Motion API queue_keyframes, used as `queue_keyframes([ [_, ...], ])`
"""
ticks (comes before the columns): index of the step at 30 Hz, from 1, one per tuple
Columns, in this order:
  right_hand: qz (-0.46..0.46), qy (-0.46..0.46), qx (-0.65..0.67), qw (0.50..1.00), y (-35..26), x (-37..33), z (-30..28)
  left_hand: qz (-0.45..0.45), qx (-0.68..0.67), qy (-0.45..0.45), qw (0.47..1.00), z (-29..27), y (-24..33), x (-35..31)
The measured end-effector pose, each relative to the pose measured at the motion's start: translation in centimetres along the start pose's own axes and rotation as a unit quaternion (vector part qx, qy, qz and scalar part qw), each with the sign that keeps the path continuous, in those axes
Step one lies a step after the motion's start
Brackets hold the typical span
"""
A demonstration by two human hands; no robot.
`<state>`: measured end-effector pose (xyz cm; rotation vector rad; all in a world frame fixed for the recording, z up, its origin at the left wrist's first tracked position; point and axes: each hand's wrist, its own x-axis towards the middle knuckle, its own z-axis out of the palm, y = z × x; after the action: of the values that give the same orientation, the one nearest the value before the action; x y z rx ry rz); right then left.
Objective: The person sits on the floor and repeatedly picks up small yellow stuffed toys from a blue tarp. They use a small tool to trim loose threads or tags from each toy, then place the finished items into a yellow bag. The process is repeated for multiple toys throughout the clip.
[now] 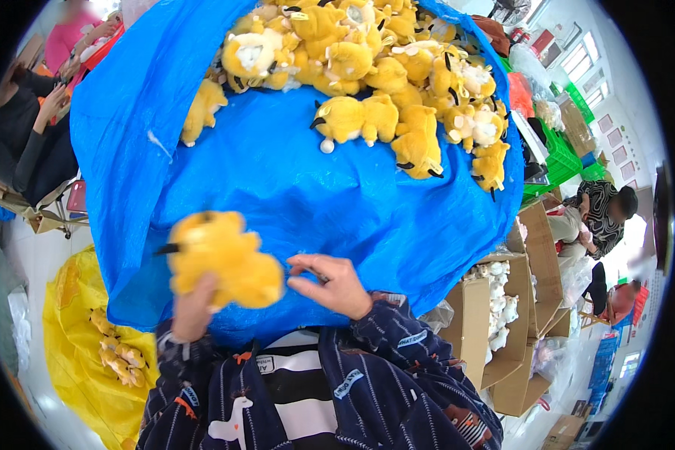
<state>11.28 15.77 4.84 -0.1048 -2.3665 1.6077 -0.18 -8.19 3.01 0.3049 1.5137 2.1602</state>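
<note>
My left hand (195, 304) grips a yellow plush toy (225, 259) from below, a little blurred, above the near edge of the blue sheet (307, 187). The toy has a black pointed bit on its left side. Just right of it, apart from it, my right hand (330, 285) is closed with thumb and forefinger toward the toy. A small dark sliver shows between those fingers, too small to name. Farther back on the sheet lies a big heap of similar yellow plush toys (337, 60), some showing white fluffy patches.
Lower left, a yellow sheet (71, 345) holds several plush toys (120, 360). Open cardboard boxes (465, 322) stand at the right, with white plush toys (500, 315) inside. Green crates (562, 154) are beyond. Other people sit at the left (22, 135) and right (604, 217).
</note>
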Motion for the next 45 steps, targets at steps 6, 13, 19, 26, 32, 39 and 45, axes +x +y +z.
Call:
queue_keyframes([
  [6,0.02,0.296,-0.085,0.951,1.1,6.6,-8.3,0.399,-0.438,-0.065,0.803,-9.0,10.3,-2.9],
  [13,0.149,0.328,0.158,0.919,4.8,14.4,-10.5,0.064,-0.353,-0.186,0.915,-2.3,3.6,0.8],
  [19,0.059,0.277,0.319,0.905,3.0,13.5,-9.1,-0.049,-0.185,-0.224,0.956,4.1,0.5,2.6],
  [26,-0.271,0.008,-0.198,0.942,-1.6,4.5,-3.2,-0.159,-0.36,-0.214,0.894,5.5,0.5,2.4],
  [32,-0.203,-0.052,-0.123,0.97,0.7,-0.5,0.1,-0.189,-0.078,-0.198,0.959,5.6,0.2,0.7],
  [39,0.102,0.158,0.091,0.978,-0.9,-1.2,-0.3,-0.147,-0.033,-0.217,0.965,5.8,-2.6,0.7],
  [45,0.149,0.133,0.189,0.962,0.0,-1.8,1.2,-0.075,-0.015,-0.176,0.981,6.4,-4.5,-0.1],
])
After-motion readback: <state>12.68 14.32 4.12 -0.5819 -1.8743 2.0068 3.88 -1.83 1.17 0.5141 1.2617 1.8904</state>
